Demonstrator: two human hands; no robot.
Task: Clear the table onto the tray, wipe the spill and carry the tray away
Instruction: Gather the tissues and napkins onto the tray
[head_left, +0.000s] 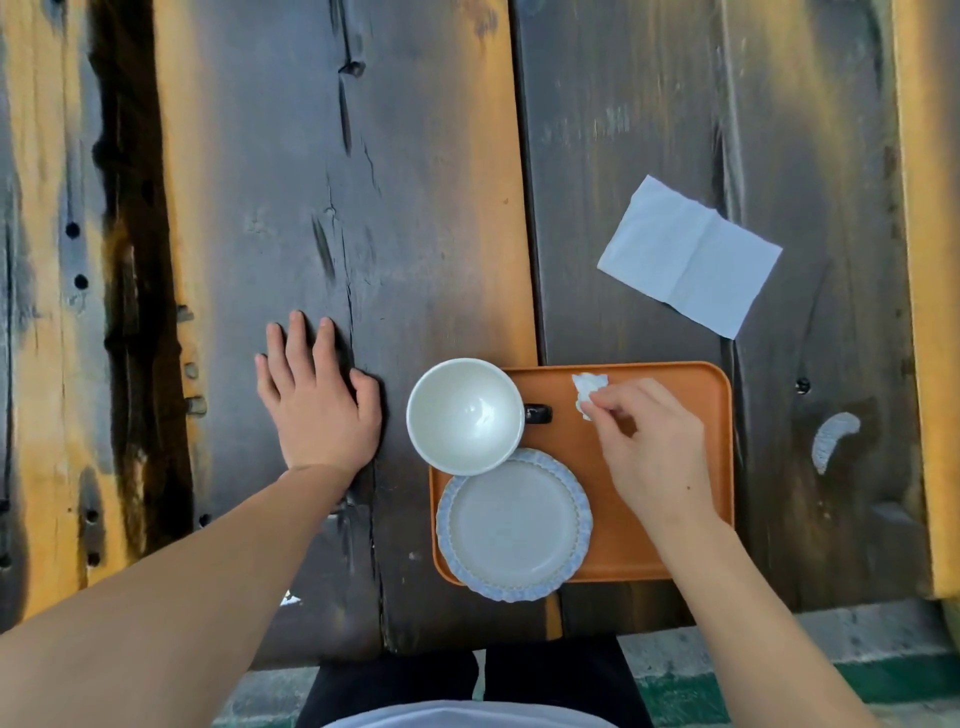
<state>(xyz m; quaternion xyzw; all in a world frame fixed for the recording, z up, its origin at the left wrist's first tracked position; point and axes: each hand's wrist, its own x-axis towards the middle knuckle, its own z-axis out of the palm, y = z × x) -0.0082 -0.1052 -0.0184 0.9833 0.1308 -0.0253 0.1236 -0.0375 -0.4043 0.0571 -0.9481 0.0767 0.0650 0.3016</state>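
Note:
An orange tray (691, 551) lies on the dark wooden table near its front edge. On it stand a white cup (465, 415) with a dark handle, at the tray's far left corner, and a grey plate (514, 525) with a blue scalloped rim that overhangs the tray's near edge. My right hand (654, 447) is over the tray's far right part, its fingertips pinched on a small crumpled white paper scrap (587, 389). My left hand (317, 400) rests flat on the table left of the cup, fingers spread, holding nothing.
A flat unfolded white napkin (691, 254) lies on the table beyond the tray to the right. A pale curved mark (834, 439) shows on the wood right of the tray. A gap runs between the table's planks above the tray.

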